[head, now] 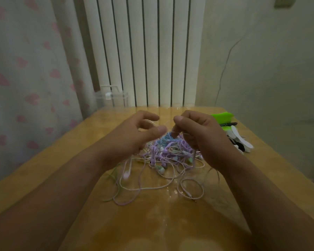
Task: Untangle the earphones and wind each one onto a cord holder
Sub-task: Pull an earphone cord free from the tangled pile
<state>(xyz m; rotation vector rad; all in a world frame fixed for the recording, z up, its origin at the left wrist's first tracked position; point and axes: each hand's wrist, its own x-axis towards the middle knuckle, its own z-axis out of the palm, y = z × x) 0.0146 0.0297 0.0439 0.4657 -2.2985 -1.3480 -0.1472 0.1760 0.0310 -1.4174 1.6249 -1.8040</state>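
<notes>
left hand (134, 134) pinches strand | right hand (194, 131) pinches same strand | earphone tangle (169, 151) lies directly below, between both | strand runs left-right

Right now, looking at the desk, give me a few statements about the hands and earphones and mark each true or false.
1. The earphones lie in one tangled heap on the table. True.
2. Both hands rest flat on the table. False: the left hand and right hand are raised over the heap, pinching a thin cord.
3. A green holder lies right of the right hand. True.
4. The cords are all black. False: mostly purple, blue, white.
5. A clear box stands at the far left corner. True.
</notes>
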